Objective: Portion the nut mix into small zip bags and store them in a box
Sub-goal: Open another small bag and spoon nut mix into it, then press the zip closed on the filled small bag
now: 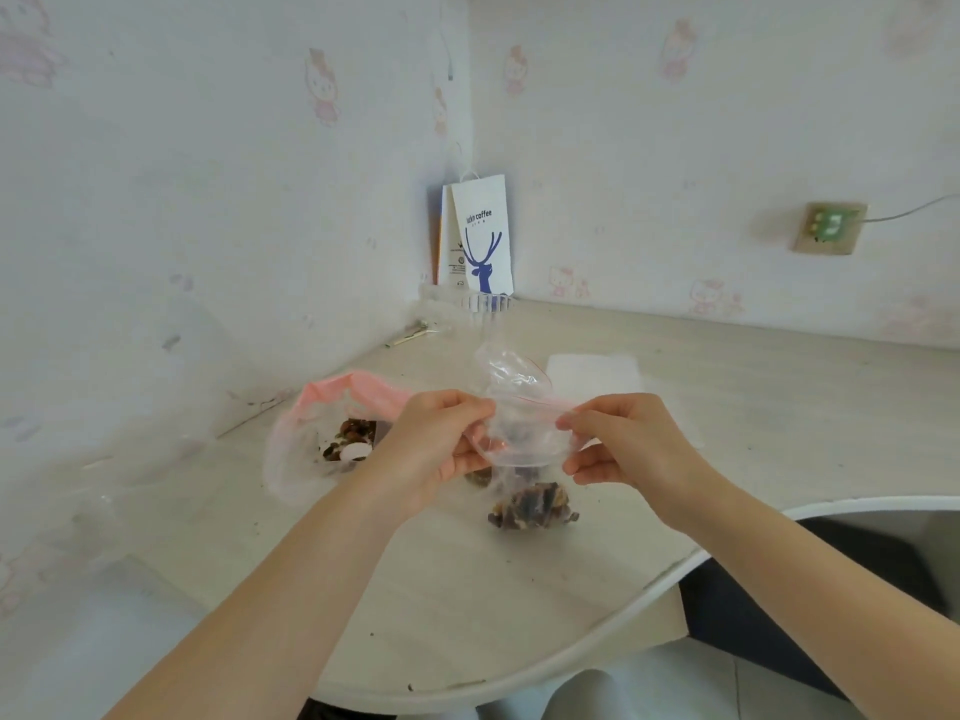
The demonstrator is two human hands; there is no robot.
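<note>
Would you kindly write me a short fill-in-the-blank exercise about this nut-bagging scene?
1. The left hand and the right hand pinch a small zip bag whose seal line is ____.
2. The big bag of nut mix, on the left, has a ____ top band.
3. The paper bag in the corner reads "luckin ____".
Missing words: red; pink; coffee.

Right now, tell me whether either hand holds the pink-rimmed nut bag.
No, the left hand and right hand both pinch the small zip bag; the pink-rimmed bag sits on the table.
</note>
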